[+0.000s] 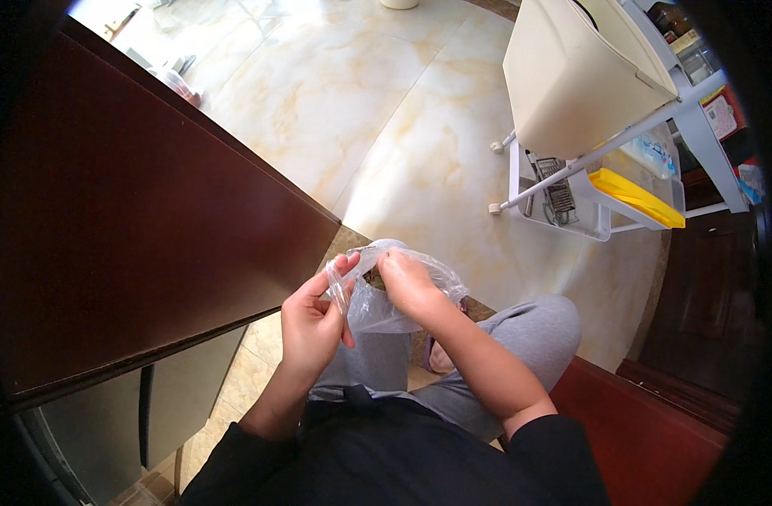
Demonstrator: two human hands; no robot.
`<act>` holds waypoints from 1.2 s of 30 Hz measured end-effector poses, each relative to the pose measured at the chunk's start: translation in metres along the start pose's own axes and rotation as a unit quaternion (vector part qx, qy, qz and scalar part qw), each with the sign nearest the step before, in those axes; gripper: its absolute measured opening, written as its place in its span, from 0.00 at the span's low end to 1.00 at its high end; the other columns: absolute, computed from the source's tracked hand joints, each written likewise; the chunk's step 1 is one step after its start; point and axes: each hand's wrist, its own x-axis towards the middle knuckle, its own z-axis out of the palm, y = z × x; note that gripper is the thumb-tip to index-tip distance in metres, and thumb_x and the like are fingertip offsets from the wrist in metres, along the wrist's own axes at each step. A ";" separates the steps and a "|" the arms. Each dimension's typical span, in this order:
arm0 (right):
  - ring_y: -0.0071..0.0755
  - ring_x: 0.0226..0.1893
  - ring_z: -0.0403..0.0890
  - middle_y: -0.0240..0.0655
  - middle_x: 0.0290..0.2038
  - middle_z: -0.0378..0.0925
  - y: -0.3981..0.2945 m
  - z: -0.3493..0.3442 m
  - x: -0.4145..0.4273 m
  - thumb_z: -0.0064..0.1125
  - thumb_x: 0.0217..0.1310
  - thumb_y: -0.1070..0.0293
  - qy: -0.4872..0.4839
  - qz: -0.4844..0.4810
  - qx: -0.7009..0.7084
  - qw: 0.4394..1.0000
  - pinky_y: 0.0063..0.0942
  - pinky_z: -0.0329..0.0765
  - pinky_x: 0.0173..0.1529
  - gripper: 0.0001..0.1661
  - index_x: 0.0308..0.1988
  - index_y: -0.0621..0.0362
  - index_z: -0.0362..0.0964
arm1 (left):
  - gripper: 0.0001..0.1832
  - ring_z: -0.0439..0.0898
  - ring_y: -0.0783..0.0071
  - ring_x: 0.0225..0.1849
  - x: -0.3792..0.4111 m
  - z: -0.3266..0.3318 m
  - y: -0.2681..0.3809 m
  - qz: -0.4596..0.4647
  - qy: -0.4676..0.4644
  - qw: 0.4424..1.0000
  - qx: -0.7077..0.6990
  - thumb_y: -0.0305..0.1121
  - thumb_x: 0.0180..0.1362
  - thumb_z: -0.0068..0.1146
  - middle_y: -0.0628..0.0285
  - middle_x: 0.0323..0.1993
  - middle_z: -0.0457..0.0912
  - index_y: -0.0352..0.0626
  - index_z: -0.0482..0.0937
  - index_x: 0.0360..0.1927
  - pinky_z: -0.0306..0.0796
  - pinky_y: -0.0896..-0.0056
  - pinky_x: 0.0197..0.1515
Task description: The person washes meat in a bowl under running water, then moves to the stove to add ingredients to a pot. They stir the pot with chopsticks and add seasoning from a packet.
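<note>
A thin clear plastic bag (379,313) hangs over my lap, its mouth spread between my hands. My left hand (319,307) grips a gathered part of the bag's rim between thumb and fingers. Inside the opening, some brownish-green stuff (374,278) shows, too small to name. My right hand (404,275) reaches into the bag's mouth from the right; its fingertips are bent down and partly hidden, so whether they hold anything does not show.
A dark red-brown wooden surface (171,209) fills the left side. At the upper right a wheeled rack carries a cream bin (569,82), with a white basket (525,212) and a yellow item (639,199) low down. Marbled floor tiles (398,114) lie ahead.
</note>
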 end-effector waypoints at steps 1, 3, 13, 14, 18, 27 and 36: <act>0.54 0.44 0.78 0.50 0.40 0.77 0.002 0.000 -0.001 0.53 0.56 0.73 -0.030 0.015 -0.020 0.999 0.43 0.76 0.47 0.10 0.39 0.63 0.74 | 0.20 0.73 0.86 0.15 -0.002 0.000 0.000 -0.001 -0.006 1.000 0.003 0.26 0.64 0.49 0.49 0.55 0.76 0.32 0.68 0.59 0.64 0.86 0.11; 0.53 0.43 0.79 0.50 0.40 0.76 0.003 -0.005 -0.006 0.59 0.51 0.73 -0.050 0.003 -0.040 0.998 0.43 0.75 0.46 0.12 0.39 0.63 0.74 | 0.20 0.73 0.86 0.15 -0.005 0.000 0.002 0.001 -0.013 1.000 0.009 0.25 0.64 0.49 0.49 0.55 0.76 0.32 0.68 0.59 0.65 0.86 0.11; 0.50 0.41 0.79 0.50 0.35 0.77 -0.011 -0.042 -0.017 0.62 0.53 0.68 -0.199 -0.020 0.078 0.977 0.41 0.75 0.45 0.14 0.40 0.61 0.74 | 0.21 0.75 0.85 0.19 -0.006 0.000 0.002 0.012 -0.017 1.000 0.000 0.25 0.64 0.49 0.47 0.55 0.76 0.32 0.67 0.60 0.66 0.86 0.12; 0.50 0.42 0.79 0.50 0.37 0.77 -0.016 -0.033 -0.012 0.60 0.54 0.68 -0.165 0.019 0.084 0.983 0.41 0.75 0.45 0.13 0.40 0.62 0.74 | 0.21 0.76 0.85 0.19 -0.005 0.000 0.001 0.005 -0.014 1.000 0.003 0.25 0.64 0.49 0.48 0.55 0.76 0.32 0.67 0.60 0.66 0.86 0.12; 0.53 0.44 0.77 0.51 0.43 0.73 -0.019 0.016 0.000 0.55 0.54 0.73 0.009 0.000 0.064 0.998 0.42 0.75 0.48 0.11 0.39 0.64 0.75 | 0.21 0.74 0.86 0.18 -0.001 0.001 -0.004 0.003 -0.011 1.000 0.002 0.25 0.64 0.50 0.49 0.55 0.76 0.31 0.67 0.60 0.65 0.85 0.12; 0.49 0.42 0.80 0.52 0.41 0.74 -0.014 0.054 0.015 0.52 0.54 0.73 0.075 0.028 0.001 0.997 0.40 0.79 0.42 0.10 0.34 0.68 0.74 | 0.20 0.72 0.86 0.16 0.009 0.001 -0.014 -0.005 0.010 1.000 -0.003 0.26 0.64 0.50 0.50 0.54 0.77 0.31 0.69 0.59 0.64 0.85 0.12; 0.32 0.30 0.78 0.44 0.35 0.77 -0.016 -0.071 -0.016 0.49 0.63 0.74 -0.171 -0.034 0.305 0.936 0.27 0.75 0.34 0.08 0.38 0.66 0.74 | 0.19 0.70 0.87 0.13 0.019 -0.003 -0.002 0.039 0.047 0.998 -0.026 0.29 0.64 0.51 0.46 0.51 0.78 0.33 0.71 0.57 0.60 0.86 0.10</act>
